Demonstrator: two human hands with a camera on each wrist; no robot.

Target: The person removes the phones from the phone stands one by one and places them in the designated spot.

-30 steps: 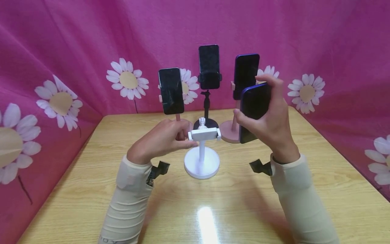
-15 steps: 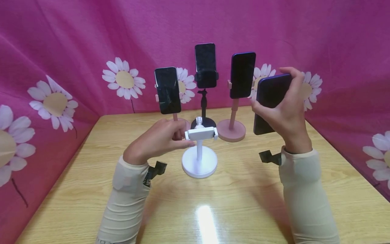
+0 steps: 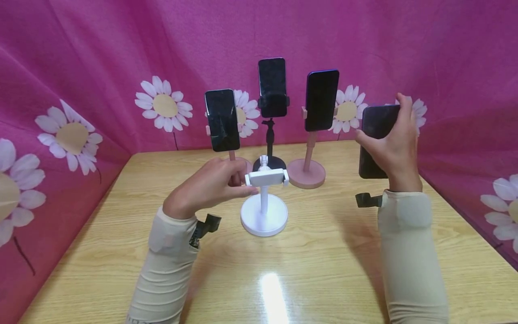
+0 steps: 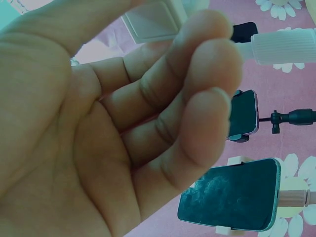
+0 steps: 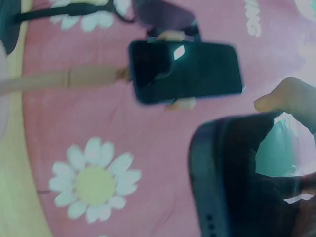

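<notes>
In the head view, my right hand [image 3: 396,150] holds a dark smartphone [image 3: 376,122] upright by its edges, thumb on the left side and fingers at the upper right. It is in the air at the right of the table. My left hand [image 3: 210,186] pinches the left end of the clamp on a white phone stand [image 3: 267,178], which stands mid-table with its clamp bare. From the left wrist, curled fingers [image 4: 202,133] show beside the white clamp [image 4: 153,22]. The right wrist view shows the held phone's edge [image 5: 205,168] close up, blurred.
Behind the white stand, three stands hold phones: a left phone [image 3: 222,119] on pink, a middle phone [image 3: 272,85] on black, a right phone [image 3: 322,99] on pink. A pink flowered cloth [image 3: 194,40] borders the wooden table [image 3: 323,252] at back and sides.
My right hand has carried the phone rightward, away from the right pink stand, uncovering that stand's base. My left hand keeps its hold on the white clamp.
</notes>
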